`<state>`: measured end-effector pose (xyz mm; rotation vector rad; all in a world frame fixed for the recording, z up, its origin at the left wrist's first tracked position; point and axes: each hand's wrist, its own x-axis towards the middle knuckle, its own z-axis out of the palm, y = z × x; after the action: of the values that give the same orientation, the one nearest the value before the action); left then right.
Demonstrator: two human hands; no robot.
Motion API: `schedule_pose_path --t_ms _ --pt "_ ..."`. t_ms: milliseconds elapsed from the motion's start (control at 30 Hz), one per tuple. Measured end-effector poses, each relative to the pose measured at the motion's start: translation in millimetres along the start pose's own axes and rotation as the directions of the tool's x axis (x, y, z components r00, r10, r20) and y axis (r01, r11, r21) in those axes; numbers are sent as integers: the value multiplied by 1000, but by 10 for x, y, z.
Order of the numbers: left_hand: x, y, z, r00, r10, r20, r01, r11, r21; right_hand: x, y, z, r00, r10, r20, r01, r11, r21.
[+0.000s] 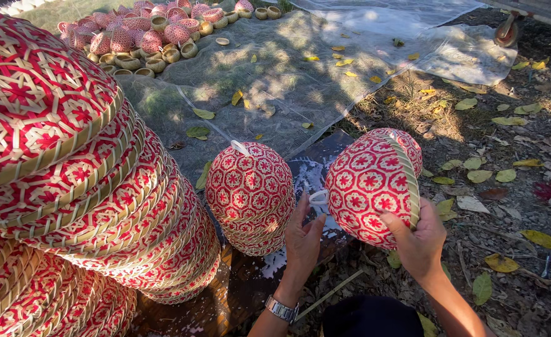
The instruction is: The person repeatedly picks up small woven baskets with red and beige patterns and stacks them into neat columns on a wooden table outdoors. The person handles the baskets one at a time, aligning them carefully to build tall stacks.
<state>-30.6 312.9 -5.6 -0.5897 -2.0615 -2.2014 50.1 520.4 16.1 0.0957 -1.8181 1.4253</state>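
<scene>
My right hand (pixel 420 240) holds a red and natural woven bamboo basket lid (pixel 366 184) by its rim, tilted on its side, with another like it nested behind. My left hand (pixel 301 240), with a metal watch at the wrist, pinches the small white loop at the lid's top. Just to the left stands a short stack of the same domed woven lids (pixel 249 193) with a white loop on top.
A tall leaning stack of larger red woven lids (pixel 69 168) fills the left side. A grey net sheet (pixel 275 68) covers the ground beyond, with several small woven baskets (pixel 144 34) at its far end. Dry leaves litter the bare dirt (pixel 506 156) to the right.
</scene>
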Motion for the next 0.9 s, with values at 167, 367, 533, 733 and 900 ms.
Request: schedule_pose_path --t_ms 167,367,533,733,900 --pt "21 281 -137 931 -351 105 363 849 -384 -48 122 2 922 23 388 183 854 -486" --pt "52 419 -145 972 -166 165 232 772 -592 -213 240 215 401 -545 736 913 308 -268" --pt "92 -45 17 982 -178 -69 129 884 -450 -266 473 290 540 -17 841 441 857 -266" --pt "-30 -677 75 999 -52 4 52 998 -21 -322 1079 482 659 308 686 159 834 -528" --pt "-15 -926 21 994 -49 97 35 990 136 -469 1610 735 619 385 685 260 722 -641"
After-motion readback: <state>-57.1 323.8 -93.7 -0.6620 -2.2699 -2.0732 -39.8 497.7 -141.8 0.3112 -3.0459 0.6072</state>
